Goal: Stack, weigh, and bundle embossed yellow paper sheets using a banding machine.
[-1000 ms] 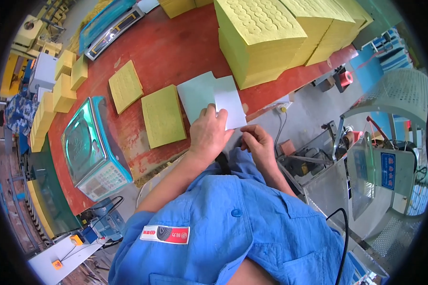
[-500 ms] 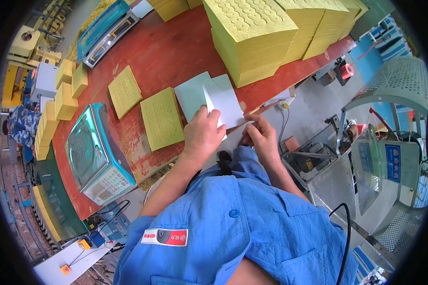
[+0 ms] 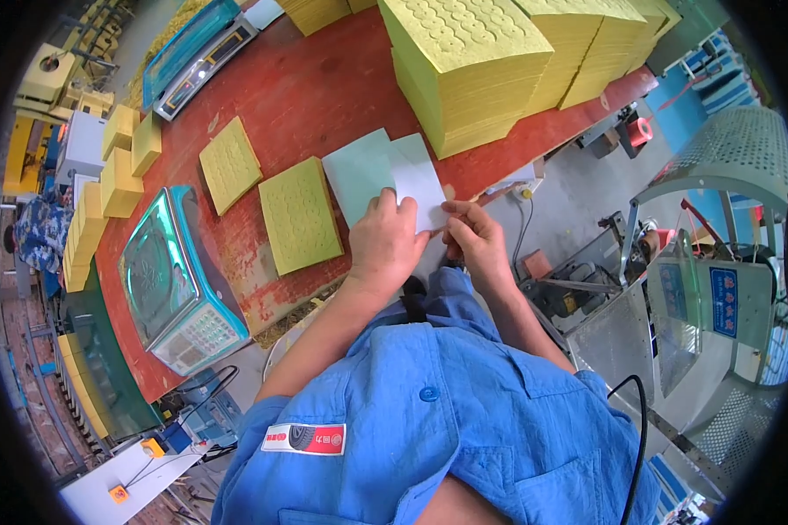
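White paper sheets (image 3: 422,179) lie partly over a pale green sheet (image 3: 359,171) at the near edge of the red table. My left hand (image 3: 383,241) has its fingers curled on the white paper's near left part; the grip under the palm is hidden. At the paper's near right corner, my right hand (image 3: 477,238) is closed, with thumb and forefinger pinched at the edge. Left of the sheets sits a stack of yellow embossed paper (image 3: 301,214), and a thinner yellow stack (image 3: 230,166) lies beyond it.
Tall yellow paper stacks (image 3: 477,96) stand at the far right of the red table (image 3: 324,83). A teal-edged scale (image 3: 179,289) is on the left, another scale (image 3: 203,66) farther back. Yellow blocks (image 3: 121,188) line the left edge. Perforated metal machinery (image 3: 718,162) stands right.
The white sheet that stood raised at my left hand now lies flat. My left hand has shifted slightly right, and my right hand has come down onto the paper's corner.
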Available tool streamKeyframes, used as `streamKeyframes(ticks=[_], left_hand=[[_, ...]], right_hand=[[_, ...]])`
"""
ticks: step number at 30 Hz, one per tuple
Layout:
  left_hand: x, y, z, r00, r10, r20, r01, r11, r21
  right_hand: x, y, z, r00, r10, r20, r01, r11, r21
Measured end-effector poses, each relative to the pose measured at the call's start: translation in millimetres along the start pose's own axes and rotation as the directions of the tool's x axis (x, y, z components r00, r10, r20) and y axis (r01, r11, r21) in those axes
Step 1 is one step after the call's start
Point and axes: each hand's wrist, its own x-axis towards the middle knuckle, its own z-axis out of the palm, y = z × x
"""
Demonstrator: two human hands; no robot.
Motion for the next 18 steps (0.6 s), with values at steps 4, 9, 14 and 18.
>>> streamKeyframes(ticks=[4, 9, 14, 18], left_hand=[[3, 5, -3, 0.999, 0.023, 0.041, -0.024, 1.000, 0.018], [2, 2, -2, 0.998, 0.044, 0.050, -0.046, 0.998, 0.048], [3, 3, -3, 0.997, 0.038, 0.072, -0.042, 0.998, 0.056], [2, 0, -2, 0.997, 0.019, 0.071, -0.024, 0.997, 0.067]], right_hand=[[-4, -1, -4, 0.998, 0.054, 0.026, -0.054, 0.999, 0.003], [-11, 8, -8, 0.999, -0.030, 0.020, 0.033, 0.988, -0.151], [-20, 4, -2, 0.998, 0.040, -0.041, -0.042, 0.997, -0.063], [-18, 6, -2, 0.980, 0.190, 0.051, -0.194, 0.895, 0.401]])
